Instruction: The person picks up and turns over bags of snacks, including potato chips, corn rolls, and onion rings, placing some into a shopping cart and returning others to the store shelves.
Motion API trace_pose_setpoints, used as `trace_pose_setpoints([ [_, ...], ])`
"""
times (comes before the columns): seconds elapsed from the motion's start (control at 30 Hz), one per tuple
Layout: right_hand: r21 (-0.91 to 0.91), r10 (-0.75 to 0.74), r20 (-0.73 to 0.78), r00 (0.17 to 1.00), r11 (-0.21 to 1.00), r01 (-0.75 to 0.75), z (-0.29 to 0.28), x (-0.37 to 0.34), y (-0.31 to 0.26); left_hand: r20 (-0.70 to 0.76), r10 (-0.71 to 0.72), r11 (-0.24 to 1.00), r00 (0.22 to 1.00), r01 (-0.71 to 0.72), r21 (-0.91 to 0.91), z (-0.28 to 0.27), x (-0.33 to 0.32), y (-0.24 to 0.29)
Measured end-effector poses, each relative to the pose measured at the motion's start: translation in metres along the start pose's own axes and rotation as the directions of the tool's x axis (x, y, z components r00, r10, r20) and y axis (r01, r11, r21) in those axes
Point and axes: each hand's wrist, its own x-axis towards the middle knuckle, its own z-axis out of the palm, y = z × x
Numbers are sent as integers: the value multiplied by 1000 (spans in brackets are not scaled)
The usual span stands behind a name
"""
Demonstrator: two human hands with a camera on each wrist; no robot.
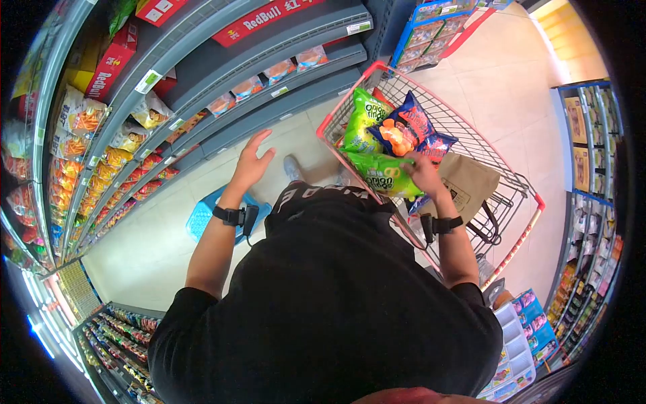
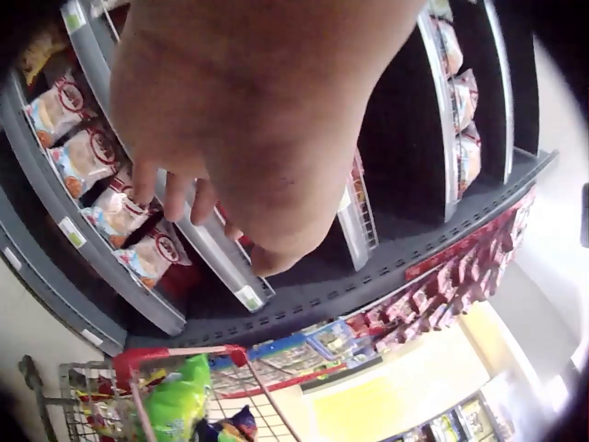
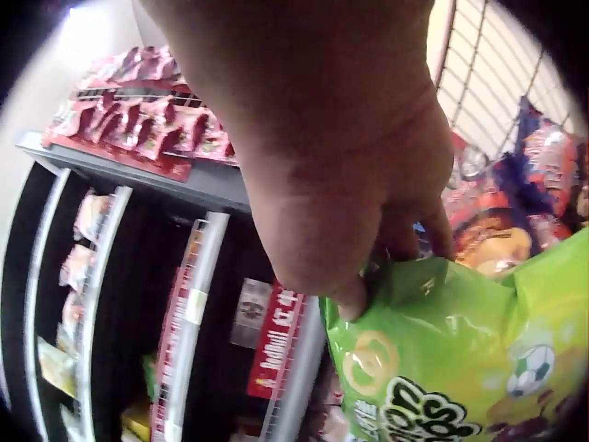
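Note:
My right hand (image 1: 426, 173) pinches the top edge of a green bag of onion rings (image 1: 383, 176) over the shopping cart (image 1: 464, 94). In the right wrist view the thumb and fingers are curled on the crimped edge of that green bag (image 3: 442, 350). Beside it in the cart lie another green onion rings bag (image 1: 364, 121) and dark blue snack bags (image 1: 406, 124). My left hand (image 1: 252, 165) hangs in the air between the shelf and the cart, fingers loosely extended and holding nothing. In the left wrist view the left hand (image 2: 248, 157) overlaps the shelves behind it.
A brown bag (image 1: 471, 182) lies in the cart near its handle. Shelves of snacks (image 1: 101, 182) and red Red Bull boxes (image 1: 114, 60) stand at the left. A blue plastic stool (image 1: 200, 219) is on the floor by my left arm. More racks (image 1: 589, 141) line the right.

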Motion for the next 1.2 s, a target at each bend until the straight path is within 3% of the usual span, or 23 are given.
trace_pose_setpoints([
  [0.1,232,-71,-102,992,968,93,-22,22,-46,90,75,991,993,-65,-115,-4,0,37],
  [0.2,275,-237,-198,951,918,286,-32,38,-113,156,181,963,971,-143,-227,-9,-4,67],
  [0.23,493,-162,-171,972,840,227,-25,46,-119,171,222,947,960,-171,-272,-11,-6,74],
  [0.33,709,-192,-122,974,670,221,-5,64,-165,142,282,905,949,-214,-368,-11,-10,90],
  [0.37,721,-183,-53,982,674,164,14,78,-175,91,279,895,956,-224,-386,-21,-14,88],
  [0.4,764,-198,-94,976,613,198,32,86,-181,72,219,869,973,-160,-469,-25,-17,88],
  [0.47,810,-96,-70,993,575,113,53,92,-209,49,97,775,994,-44,-631,-35,-23,83],
  [0.57,851,-109,5,994,523,53,89,103,-224,-31,-24,671,999,-7,-741,-46,-32,55],
  [0.67,719,-224,129,966,692,65,148,111,-204,-70,-112,599,991,12,-801,-61,-39,31],
  [0.77,760,-156,315,936,633,-150,167,106,-242,-97,-147,587,984,8,-809,-81,-45,13],
  [1.1,722,-90,370,925,654,-226,236,138,-311,-175,-176,504,969,-64,-862,-153,-50,-54],
  [1.2,712,-78,329,941,675,-193,254,149,-331,-196,-142,568,970,-82,-819,-178,-50,-67],
])
